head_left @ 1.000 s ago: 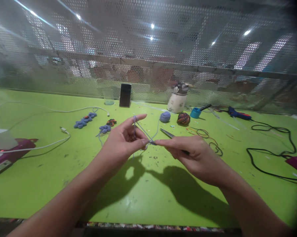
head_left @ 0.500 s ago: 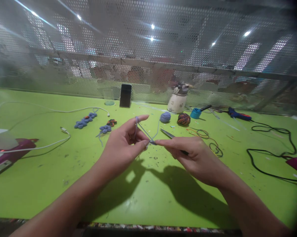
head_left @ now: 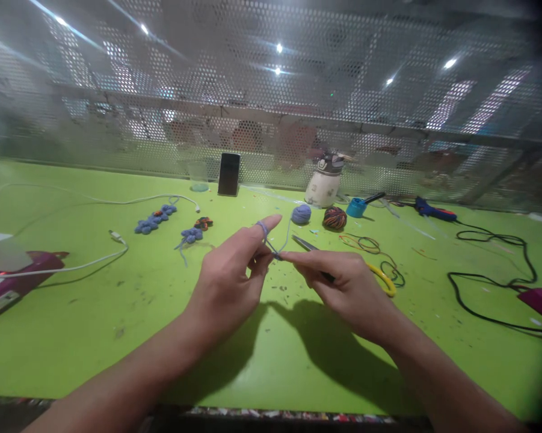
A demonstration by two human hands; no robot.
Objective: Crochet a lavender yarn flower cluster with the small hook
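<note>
My left hand (head_left: 230, 273) is closed in a pinch, with blue-violet yarn (head_left: 263, 228) looped around its raised index finger. The strand crosses down to a small bit of work at the fingertips. From there it runs back to the blue-violet yarn ball (head_left: 301, 214). My right hand (head_left: 349, 285) is closed around what looks like a crochet hook (head_left: 277, 257), its tip in the yarn by the left fingertips; most of the shaft is hidden. Behind the right hand lie scissors (head_left: 304, 242) with a yellow handle, partly covered.
Crocheted blue flowers (head_left: 156, 219) and a smaller flower piece (head_left: 192, 235) lie left. Behind stand a phone (head_left: 229, 174), a clear cup (head_left: 199, 180) and a white jar (head_left: 323, 187). A multicoloured yarn ball (head_left: 334, 218), blue pot (head_left: 356, 207), glue gun (head_left: 435, 210) and cables sit right.
My left hand has turned and shifted slightly right, its index finger tilting and the yarn between the hands shortening. My right hand has moved slightly left, and the yellow scissor handle now shows.
</note>
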